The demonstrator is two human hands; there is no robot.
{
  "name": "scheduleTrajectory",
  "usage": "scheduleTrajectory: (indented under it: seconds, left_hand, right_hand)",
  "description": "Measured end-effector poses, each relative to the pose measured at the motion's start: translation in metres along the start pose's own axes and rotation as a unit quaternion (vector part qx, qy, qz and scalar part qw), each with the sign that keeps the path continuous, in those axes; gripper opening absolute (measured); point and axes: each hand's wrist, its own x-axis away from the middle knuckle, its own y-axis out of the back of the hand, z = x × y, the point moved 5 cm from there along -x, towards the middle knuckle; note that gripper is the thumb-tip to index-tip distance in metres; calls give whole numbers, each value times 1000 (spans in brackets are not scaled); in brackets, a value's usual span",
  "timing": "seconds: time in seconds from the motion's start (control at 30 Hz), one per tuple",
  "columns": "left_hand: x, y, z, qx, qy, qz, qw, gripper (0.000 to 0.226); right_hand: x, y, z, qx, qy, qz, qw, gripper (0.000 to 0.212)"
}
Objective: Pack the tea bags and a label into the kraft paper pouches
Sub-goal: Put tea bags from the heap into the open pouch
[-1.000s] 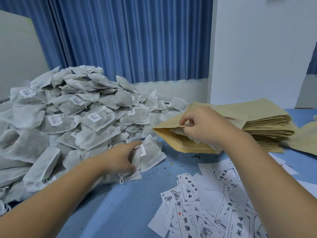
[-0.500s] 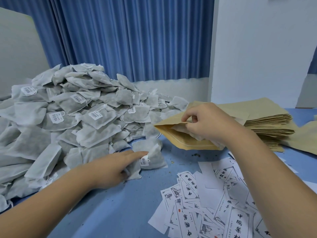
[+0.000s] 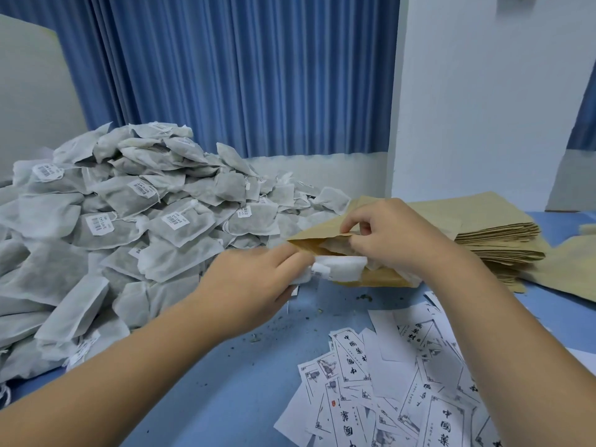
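The left hand (image 3: pixel 254 282), its forearm reaching in from the lower left, curls its fingers round a white tea bag (image 3: pixel 342 269) whose free end sits at the mouth of the pouch (image 3: pixel 380 279). The right hand (image 3: pixel 393 237), wrist bent down, pinches the pouch's upper lip between thumb and fingers and holds it open. The bag is soft, fibrous and squarish; the pouch is flat, matt brown kraft paper on the blue table (image 3: pixel 242 382), between the heap (image 3: pixel 129 221) of grey-filled bags and the stack (image 3: pixel 496 233) of pouches, with printed white labels (image 3: pixel 387 382) scattered in front.
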Motion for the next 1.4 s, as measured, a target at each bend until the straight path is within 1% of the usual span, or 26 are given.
scheduleTrajectory:
  seconds: [0.13, 0.23, 0.27, 0.33, 0.37, 0.47, 0.5, 0.6, 0.63, 0.67, 0.7, 0.73, 0.77, 0.83, 0.9, 0.97, 1.07, 1.13, 1.23, 1.3, 1.37, 1.4]
  left_hand:
    - [-23, 1, -2, -12, 31, -17, 999, 37]
    - [-35, 0, -4, -21, 52, -15, 998, 20]
    - [-39, 0, -5, -22, 56, -14, 998, 19]
    - [-43, -5, -11, -22, 48, -6, 999, 32]
    - [-44, -8, -15, -22, 36, -1, 999, 34]
    - [-46, -22, -28, -34, 4, 32, 999, 17]
    - [-47, -27, -31, -28, 5, 36, 999, 22]
    - [-57, -33, -31, 81, 34, 39, 995, 20]
    - [-59, -34, -31, 122, 38, 39, 991, 19]
    - [-61, -35, -31, 137, 26, 39, 989, 17]
    - [-62, -39, -35, 108, -12, 55, 992, 21]
    - [-61, -42, -38, 89, -41, 51, 994, 28]
    - [-60, -48, -38, 61, -55, 76, 994, 33]
    - [-61, -56, -36, 15, -64, 127, 990, 32]
    - [-62, -62, -41, -25, -71, 148, 986, 27]
    - [-66, -68, -44, -53, -49, 159, 985, 29]
    - [-74, -71, -39, 14, 15, 148, 989, 40]
    - [-73, -68, -34, 58, 46, 127, 989, 40]
    - [-66, -57, -29, 95, 69, 90, 989, 37]
    - [-61, -39, -30, 93, 30, 30, 995, 25]
    - [-58, -20, -30, 36, -21, -67, 997, 11]
    - [-57, -12, -29, 14, -29, -112, 993, 6]
  right_hand:
    - [-2, -1, 0, 10, 13, -8, 1000, 18]
    - [-3, 3, -1, -2, 15, -19, 1000, 15]
    - [-3, 4, -1, -6, 16, -22, 1000, 15]
    - [-3, 7, -1, -6, 19, -26, 999, 17]
    - [-3, 7, -1, -6, 21, -27, 999, 17]
    - [-3, 7, 1, -13, 23, -30, 999, 10]
    - [-3, 7, 2, -17, 23, -30, 999, 10]
    - [-1, 8, 2, -22, 18, -30, 999, 11]
    - [-1, 9, 1, -26, 14, -31, 999, 11]
    - [0, 11, -1, -31, 8, -34, 999, 12]
    - [0, 12, -3, -35, 2, -36, 999, 16]
    - [0, 13, -5, -41, -3, -38, 998, 20]
    - [1, 14, -6, -51, -6, -40, 998, 23]
    - [1, 14, -6, -70, -5, -47, 996, 25]
    - [0, 14, -2, -79, 4, -55, 995, 26]
    - [-1, 13, 2, -81, 12, -56, 995, 25]
    - [-1, 12, 1, -72, 6, -50, 996, 26]
    - [0, 15, -3, -70, 0, -54, 996, 26]
    - [0, 21, -8, -74, -7, -73, 995, 25]
    - [1, 22, -12, -80, -19, -76, 994, 26]
    - [1, 21, -13, -76, -24, -69, 994, 27]
    - [1, 19, -14, -74, -25, -65, 995, 26]
